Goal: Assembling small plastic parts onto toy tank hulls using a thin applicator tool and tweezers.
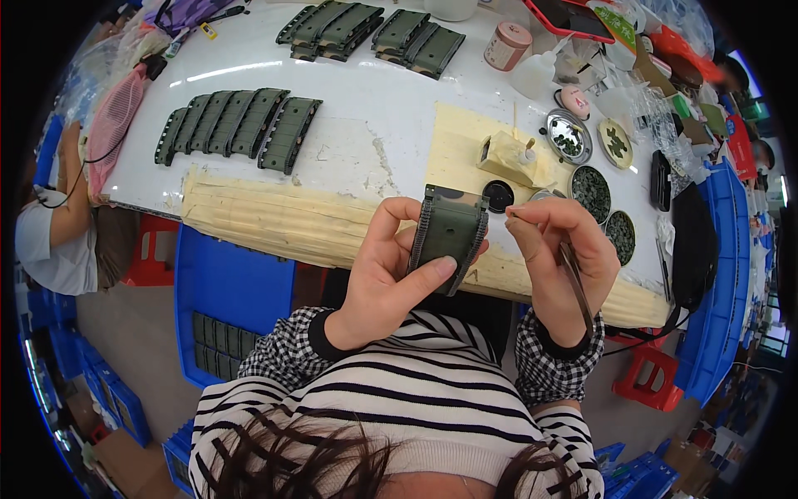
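Observation:
My left hand (386, 274) grips a dark green, camouflage-patterned plastic part (449, 229) with ribbed, track-like long edges, its thumb lying across the face. To the right of it, apart from the part, is my right hand (561, 258). Metal tweezers (575, 283) are tucked in its palm under the curled fingers. Thumb and forefinger pinch together at a tiny dark piece, too small to name. Just beyond the hands sit a round black cap (499, 196) and a masking-tape-covered block (509, 158) with a small bottle neck sticking out.
Finished-looking green parts stand in rows (237, 125) at the left and in stacks (332, 29) farther back. Small green pieces fill round tins (590, 193) at the right. A taped padded strip (274, 220) edges the table. A blue bin (233, 283) with more parts is below left.

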A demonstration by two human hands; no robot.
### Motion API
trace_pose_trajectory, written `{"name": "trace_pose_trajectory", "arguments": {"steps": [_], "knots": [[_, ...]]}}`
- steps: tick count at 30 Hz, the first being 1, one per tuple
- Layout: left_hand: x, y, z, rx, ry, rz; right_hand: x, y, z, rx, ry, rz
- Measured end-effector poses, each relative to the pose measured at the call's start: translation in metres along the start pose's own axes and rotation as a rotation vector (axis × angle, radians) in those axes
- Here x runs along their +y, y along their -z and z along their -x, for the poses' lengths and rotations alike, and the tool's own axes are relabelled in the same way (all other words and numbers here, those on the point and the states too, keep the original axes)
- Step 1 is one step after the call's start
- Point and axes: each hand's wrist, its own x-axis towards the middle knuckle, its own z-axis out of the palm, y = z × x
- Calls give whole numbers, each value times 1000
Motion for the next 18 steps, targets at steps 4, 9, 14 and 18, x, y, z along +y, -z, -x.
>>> {"name": "trace_pose_trajectory", "arguments": {"steps": [4, 9, 14, 18], "knots": [[-1, 0, 0, -5, 2, -14, -3, -2, -4, -32, 61, 22], [-4, 3, 2, -28, -34, -66, -7, -3, -7, -72, 96, 80], [-5, 6, 2, -38, -58, -187, -5, -3, -8, -78, 160, 141], [-4, 6, 2, -39, -63, -218, -4, -3, -8, -92, 213, 170]]}}
